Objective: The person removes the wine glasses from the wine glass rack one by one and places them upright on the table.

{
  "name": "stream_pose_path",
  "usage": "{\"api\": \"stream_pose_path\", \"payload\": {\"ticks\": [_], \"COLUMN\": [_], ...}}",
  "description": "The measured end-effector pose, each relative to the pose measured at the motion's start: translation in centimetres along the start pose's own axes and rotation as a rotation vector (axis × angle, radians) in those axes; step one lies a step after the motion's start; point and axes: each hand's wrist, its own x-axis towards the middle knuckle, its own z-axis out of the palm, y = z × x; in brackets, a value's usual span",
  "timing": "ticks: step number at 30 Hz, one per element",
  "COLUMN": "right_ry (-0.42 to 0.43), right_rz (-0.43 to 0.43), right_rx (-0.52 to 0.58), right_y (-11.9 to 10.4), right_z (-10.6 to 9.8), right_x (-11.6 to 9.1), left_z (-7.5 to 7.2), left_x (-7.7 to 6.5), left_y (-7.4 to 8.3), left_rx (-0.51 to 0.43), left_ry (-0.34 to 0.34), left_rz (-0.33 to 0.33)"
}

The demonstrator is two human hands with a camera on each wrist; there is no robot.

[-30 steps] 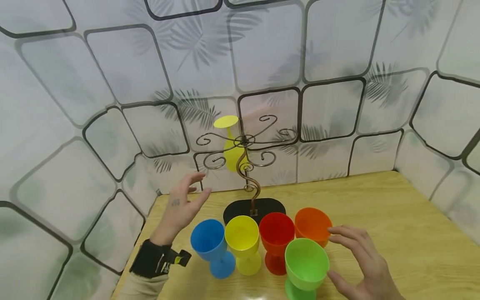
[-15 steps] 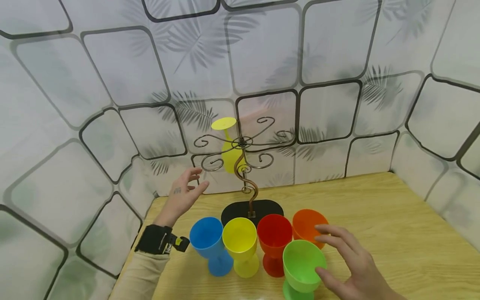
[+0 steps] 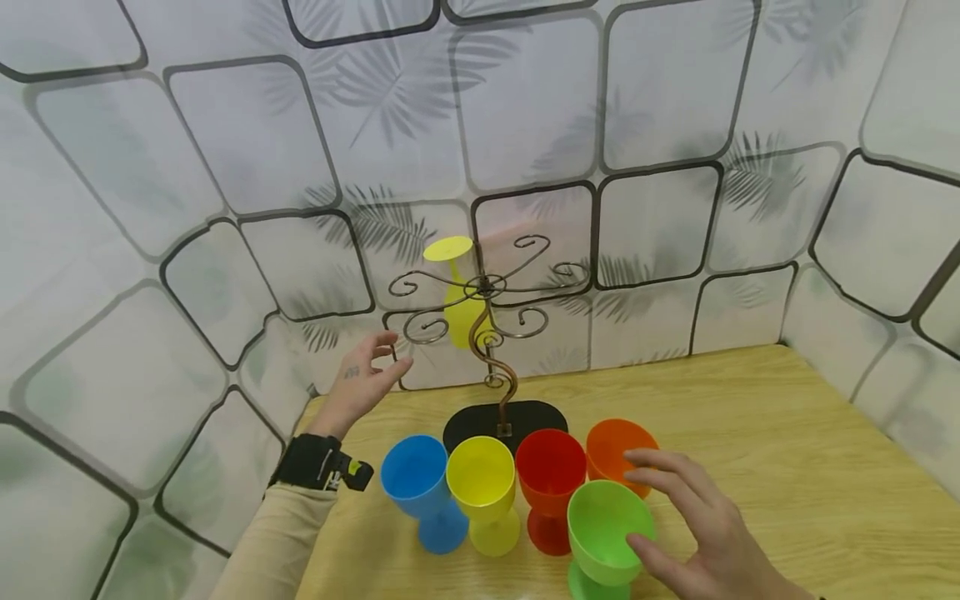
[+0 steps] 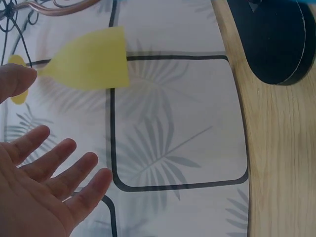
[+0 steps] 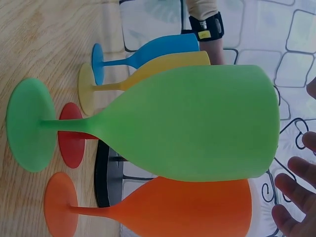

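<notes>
My left hand (image 3: 358,382) is held in the air left of a metal goblet rack, its fingers spread and holding nothing. Upside down on the rack's far left side hangs a yellow goblet (image 4: 94,61), in front of this hand in the left wrist view. A green goblet (image 3: 606,533) stands upright nearest me. Beside it hovers my right hand (image 3: 708,525), fingers and thumb apart, the thumb overlapping the cup in the head view. Behind the green goblet stand an orange goblet (image 3: 617,442) and a red one. A second yellow goblet (image 3: 480,475) and a blue goblet (image 3: 414,471) continue the row leftward.
The rack's curled wire arms spread above a twisted copper stem (image 3: 512,379) and black oval base (image 3: 468,421), just behind the goblets. Patterned cloth (image 3: 536,108) walls in the wooden table (image 3: 750,417) at the back and sides. Wood surface extends to the right.
My right hand has moved left, bringing its thumb over the green goblet's rim and its fingers over the orange one. The left hand has risen slightly. The goblets stay put.
</notes>
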Motion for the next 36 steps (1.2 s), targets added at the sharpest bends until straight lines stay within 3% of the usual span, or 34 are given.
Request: {"api": "stream_pose_path", "payload": {"ticks": [7,14,23,28,36], "right_ry": [-0.001,-0.004,-0.003,0.001,0.009], "right_rz": [-0.012,0.004,0.029,0.019,0.011], "right_rx": [-0.006,-0.016,-0.034,-0.043,-0.039], "right_y": [0.2,0.1,0.1,0.1,0.1], "right_z": [-0.1,-0.4,-0.6,-0.7,-0.9], "right_x": [-0.2,-0.4,-0.6,-0.5,-0.8], "left_z": [0.5,1.7,3.1,3.4,3.9], "left_x": [2.0,4.1,5.6,6.7,7.5], "left_y": [0.5,1.4,1.2,1.1,0.6], "left_rx": [0.033,-0.007,-0.068,-0.162,-0.203], "left_ry": [-0.018,-0.039,-0.056,-0.085,-0.143], "left_rz": [-0.021,-0.043,-0.101,-0.072,-0.025]}}
